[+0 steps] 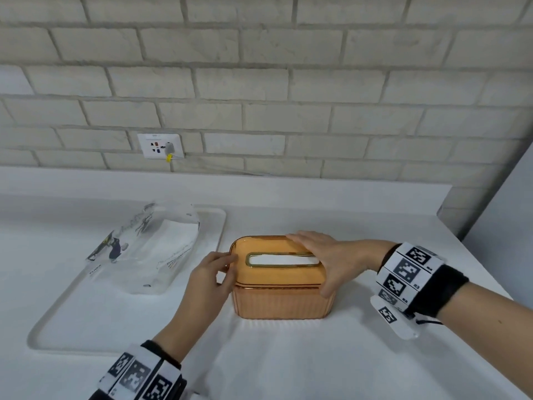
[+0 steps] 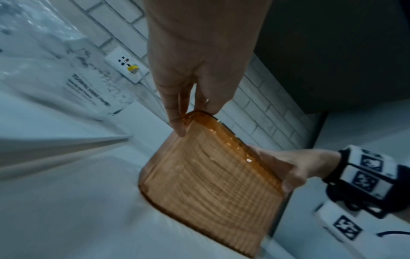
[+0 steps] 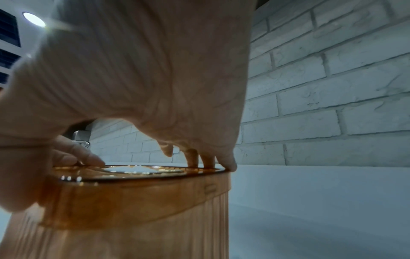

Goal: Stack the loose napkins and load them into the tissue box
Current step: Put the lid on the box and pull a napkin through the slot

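Note:
An orange see-through tissue box [image 1: 281, 300] stands on the white counter with its lid [image 1: 277, 275] on. White napkins [image 1: 282, 259] show through the gold-rimmed slot. My left hand [image 1: 227, 269] pinches the lid's left end, fingertips on its corner [image 2: 193, 119]. My right hand [image 1: 320, 262] spans the right end, fingers on the back edge and thumb down the front. In the right wrist view the fingertips [image 3: 208, 161] rest on the lid rim of the box [image 3: 133, 201], with the napkins [image 3: 133, 169] just visible. The left wrist view shows the ribbed box [image 2: 206, 175] side.
A clear plastic napkin wrapper [image 1: 144, 249] lies in a shallow recessed tray area [image 1: 57, 313] on the left. A wall socket [image 1: 160, 145] with a plug sits on the brick wall behind. The counter [image 1: 288, 356] ends at a grey panel on the right.

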